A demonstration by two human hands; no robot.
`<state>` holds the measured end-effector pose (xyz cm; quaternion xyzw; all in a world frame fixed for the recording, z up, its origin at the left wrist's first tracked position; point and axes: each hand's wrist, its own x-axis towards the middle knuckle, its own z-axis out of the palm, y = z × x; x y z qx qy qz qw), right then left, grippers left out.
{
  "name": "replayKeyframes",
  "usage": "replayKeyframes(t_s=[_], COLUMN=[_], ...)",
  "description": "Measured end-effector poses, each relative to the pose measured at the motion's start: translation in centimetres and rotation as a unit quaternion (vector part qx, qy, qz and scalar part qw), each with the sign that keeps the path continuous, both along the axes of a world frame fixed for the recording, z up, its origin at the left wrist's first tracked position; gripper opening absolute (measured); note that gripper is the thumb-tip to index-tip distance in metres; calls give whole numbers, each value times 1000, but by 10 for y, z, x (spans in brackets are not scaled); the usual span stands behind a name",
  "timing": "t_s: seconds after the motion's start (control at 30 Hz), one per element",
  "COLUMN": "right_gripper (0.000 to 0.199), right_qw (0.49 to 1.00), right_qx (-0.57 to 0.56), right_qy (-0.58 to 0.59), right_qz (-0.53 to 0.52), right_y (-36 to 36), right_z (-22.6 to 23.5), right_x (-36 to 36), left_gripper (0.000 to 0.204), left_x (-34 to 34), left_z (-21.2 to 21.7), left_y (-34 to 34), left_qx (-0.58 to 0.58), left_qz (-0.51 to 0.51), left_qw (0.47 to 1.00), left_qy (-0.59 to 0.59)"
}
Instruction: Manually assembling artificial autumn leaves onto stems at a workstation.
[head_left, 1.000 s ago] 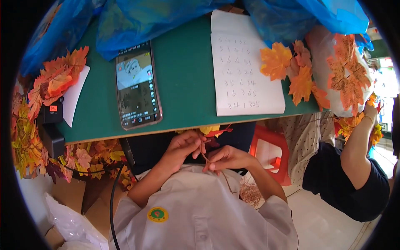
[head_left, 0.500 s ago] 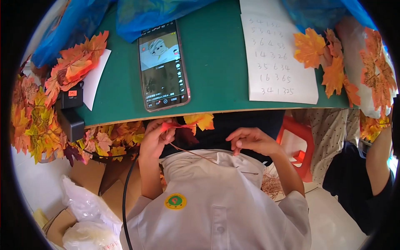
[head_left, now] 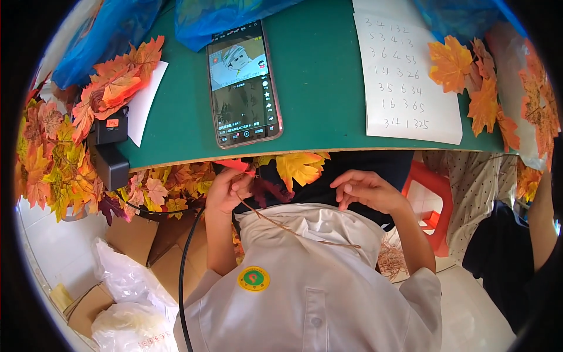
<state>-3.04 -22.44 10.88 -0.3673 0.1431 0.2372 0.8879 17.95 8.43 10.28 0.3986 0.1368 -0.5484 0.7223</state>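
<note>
My left hand is closed on a thin brown stem of artificial maple leaves, just under the table's front edge. A red leaf lies against its fingers; a yellow-orange leaf and a dark purple-red leaf spread out to its right. The stem's free end trails right over my beige shirt. To the right, my right hand hovers above my lap with nothing in it, its fingers loosely bent and apart.
On the green table lie a phone with a lit screen and a handwritten paper sheet. Autumn leaf bunches hang at the left. A black cable runs beside my left arm. A red stool stands right, near another person's arm.
The yellow-orange leaf shows wider and flatter beyond my left hand, and the purple-red leaf is more exposed. My right hand stays apart from the stem. The whole view has shifted slightly.
</note>
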Motion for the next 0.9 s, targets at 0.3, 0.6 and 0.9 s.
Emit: replayKeyframes(t_s=[0.3, 0.6, 0.9], right_gripper=[24, 23, 24], right_qw=[1000, 999, 998], right_qx=[11, 44, 59], right_qy=[9, 6, -19], right_qz=[4, -5, 0], right_y=[0, -10, -10], right_z=[-5, -8, -11], right_x=[0, -7, -4], left_gripper=[31, 26, 34], left_x=[7, -5, -32], left_z=[-13, -27, 2], left_y=[0, 0, -14], left_qx=[-35, -139, -219], left_qz=[-37, 4, 5], left_qw=[997, 986, 976], left_qy=[55, 91, -9])
